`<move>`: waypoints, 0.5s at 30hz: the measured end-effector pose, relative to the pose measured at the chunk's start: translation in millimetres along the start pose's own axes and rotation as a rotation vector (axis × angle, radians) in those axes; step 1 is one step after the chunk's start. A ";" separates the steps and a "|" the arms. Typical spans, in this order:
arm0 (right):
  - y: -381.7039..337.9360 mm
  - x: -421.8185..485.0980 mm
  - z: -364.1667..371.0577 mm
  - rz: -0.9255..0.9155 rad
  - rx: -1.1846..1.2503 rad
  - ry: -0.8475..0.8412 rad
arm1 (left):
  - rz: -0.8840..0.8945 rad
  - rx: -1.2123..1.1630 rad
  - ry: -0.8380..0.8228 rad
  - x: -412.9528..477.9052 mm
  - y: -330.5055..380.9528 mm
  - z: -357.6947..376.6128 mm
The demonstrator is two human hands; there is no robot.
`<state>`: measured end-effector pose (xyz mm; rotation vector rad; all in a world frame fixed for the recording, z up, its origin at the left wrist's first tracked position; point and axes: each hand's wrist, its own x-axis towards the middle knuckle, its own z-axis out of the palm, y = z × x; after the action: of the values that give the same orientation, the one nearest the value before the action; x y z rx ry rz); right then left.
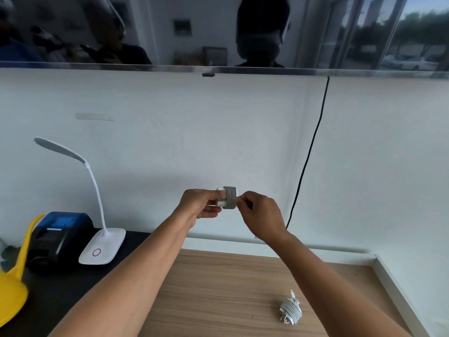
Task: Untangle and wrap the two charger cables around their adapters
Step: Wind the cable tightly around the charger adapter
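Observation:
I hold a white adapter [221, 196] up in front of the wall, with a grey braided cable [229, 197] wound in tight turns round its middle. My left hand [199, 206] grips the adapter's left end. My right hand [261, 213] pinches the cable at the right side of the coil; the cable's end is hidden in my fingers. A second white adapter with its cable wrapped round it [290, 310] lies on the wooden table [218, 288] at the lower right, a plug tip sticking up from it.
A white desk lamp [102, 246] stands on the black surface at left, beside a black and blue printer [58, 237] and a yellow plastic object [14, 288]. A black cord [308, 156] hangs down the white wall. A white ledge [398, 288] borders the table's right edge.

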<state>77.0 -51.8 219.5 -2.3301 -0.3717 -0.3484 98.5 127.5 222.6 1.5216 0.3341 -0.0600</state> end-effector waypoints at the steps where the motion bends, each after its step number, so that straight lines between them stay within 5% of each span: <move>1: 1.4 -4.8 3.6 -0.005 0.015 0.005 | -0.001 -0.032 0.004 0.5 1.0 -0.3; 8: 18.8 -20.9 27.8 0.054 0.103 -0.083 | -0.023 -0.165 -0.069 -5.2 11.2 1.0; 15: 34.3 -5.4 23.2 0.205 0.139 -0.175 | -0.030 0.032 -0.241 -19.8 24.5 3.1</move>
<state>87.7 -59.6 179.9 -2.2430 -0.2295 -0.0177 86.2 122.5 251.3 1.5221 0.1639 -0.2715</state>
